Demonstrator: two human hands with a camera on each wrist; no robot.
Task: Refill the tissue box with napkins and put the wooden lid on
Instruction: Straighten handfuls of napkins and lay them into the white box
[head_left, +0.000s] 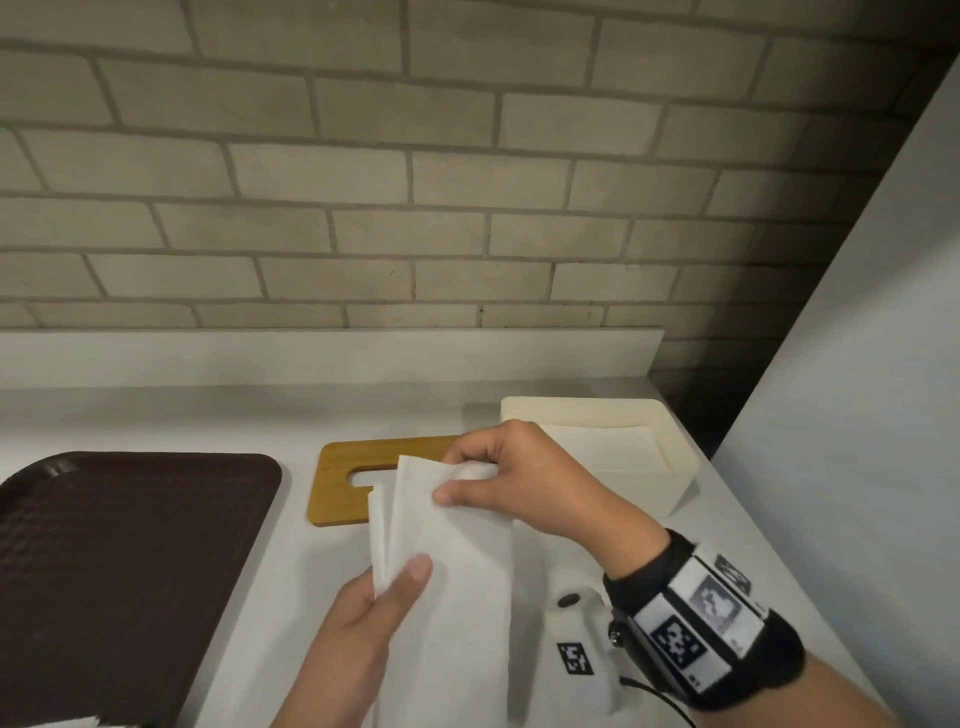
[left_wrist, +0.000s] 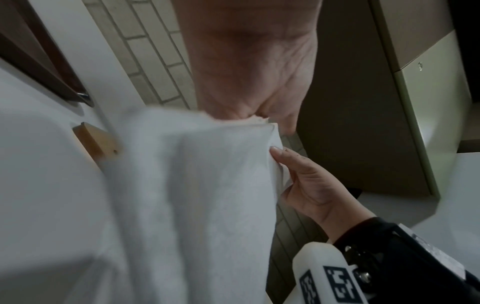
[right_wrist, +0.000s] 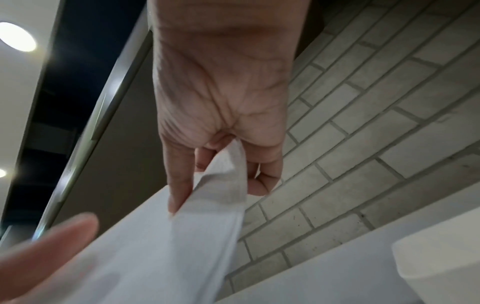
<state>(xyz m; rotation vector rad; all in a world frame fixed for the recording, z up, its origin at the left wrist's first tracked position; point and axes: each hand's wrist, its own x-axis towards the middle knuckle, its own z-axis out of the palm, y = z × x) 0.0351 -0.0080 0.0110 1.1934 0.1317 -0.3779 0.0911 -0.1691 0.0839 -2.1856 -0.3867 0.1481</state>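
Note:
A stack of white napkins (head_left: 447, 561) hangs over the counter between both hands. My left hand (head_left: 400, 587) grips its lower edge, thumb on the front and fingers hidden behind. My right hand (head_left: 449, 475) pinches its top edge between thumb and fingers; the right wrist view shows that top end of the napkins (right_wrist: 223, 170) bunched in the fingers (right_wrist: 179, 185). The wooden lid (head_left: 337, 488) with its slot lies flat behind the napkins. The cream tissue box (head_left: 675, 483) stands uncovered at the right, with white napkins (head_left: 602, 441) inside.
A dark brown tray (head_left: 130, 545) lies at the left on the white counter (head_left: 311, 415). A brick wall (head_left: 415, 182) and a low white ledge close the back. A white panel (head_left: 857, 364) rises just right of the box.

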